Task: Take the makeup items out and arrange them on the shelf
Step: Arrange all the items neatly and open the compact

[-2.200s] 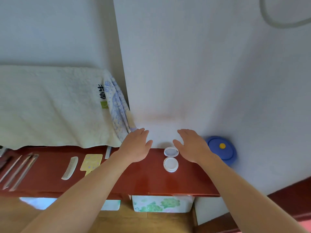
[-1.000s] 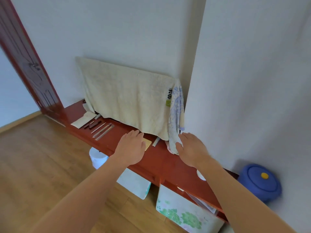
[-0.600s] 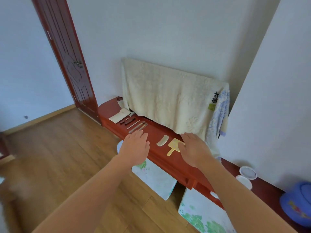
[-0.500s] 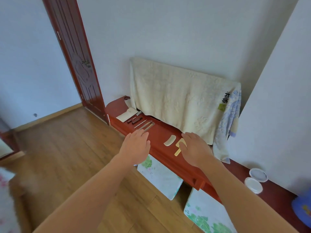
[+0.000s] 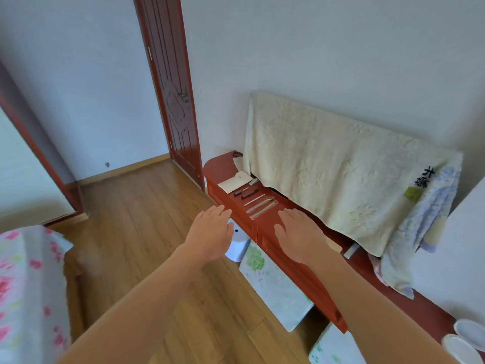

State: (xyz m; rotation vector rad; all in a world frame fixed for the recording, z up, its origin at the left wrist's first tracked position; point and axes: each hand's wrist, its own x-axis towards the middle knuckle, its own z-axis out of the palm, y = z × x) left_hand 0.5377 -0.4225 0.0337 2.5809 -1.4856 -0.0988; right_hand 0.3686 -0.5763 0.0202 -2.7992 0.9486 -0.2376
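Observation:
A long red shelf runs along the wall. On its far end lie several thin pencil-like makeup sticks, some dark ones and a cream card. An open white compact sits at the shelf's near right end. My left hand hovers over the floor just left of the shelf, fingers straight, holding nothing. My right hand hovers flat over the shelf, empty, hiding the items beneath it.
A cream towel hangs over the back of the shelf, with a blue-patterned cloth to its right. Flower-patterned boxes and a white tub stand under the shelf. A red door is at the left. Bedding lies at bottom left.
My view has swung left along the shelf, from the white compact toward the door end. Both hands stay flat and empty out in front, now near the pencil-like sticks.

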